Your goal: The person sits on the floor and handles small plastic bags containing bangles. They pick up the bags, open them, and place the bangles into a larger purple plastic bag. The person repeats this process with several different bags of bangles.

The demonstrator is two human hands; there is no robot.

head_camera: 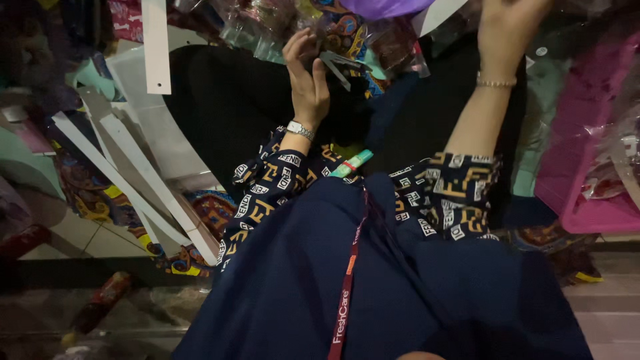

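My left hand (307, 73) is raised over my lap, wearing a silver wristwatch, with its fingers curled around a small grey folded card piece (341, 65) next to patterned fabric in clear wrap (347, 30). My right hand (508, 27) reaches up to the top edge, a thin bracelet on its wrist, touching a white card strip (437, 15); its fingers are cut off by the frame. Both forearms have dark sleeves with a yellow and white print.
A pink plastic basket (587, 147) stands at the right. Several long white card strips (133, 173) lie at the left over colourful patterned fabric (87, 193). A dark red lanyard (347, 287) and a small green tube (352, 163) hang on my dark blue garment.
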